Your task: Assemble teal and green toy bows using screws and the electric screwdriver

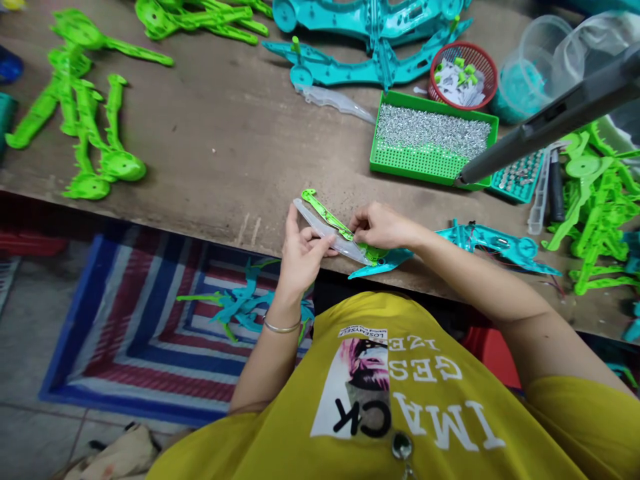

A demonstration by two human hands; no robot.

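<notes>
Watching remotely, I see the left hand with its fingers closed on a clear plastic strip, and the right hand with fingers clamped on a green plastic piece. Both lie together at the front edge of the desk, touching a teal plastic piece.

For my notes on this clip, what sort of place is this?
Probably a small assembly workshop for moulded plastic goods, perhaps toys. The wooden bench holds batches of matching green plastic parts and teal plastic parts, a green tray of small metal pins, and a grey power tool reaching over it.
</notes>
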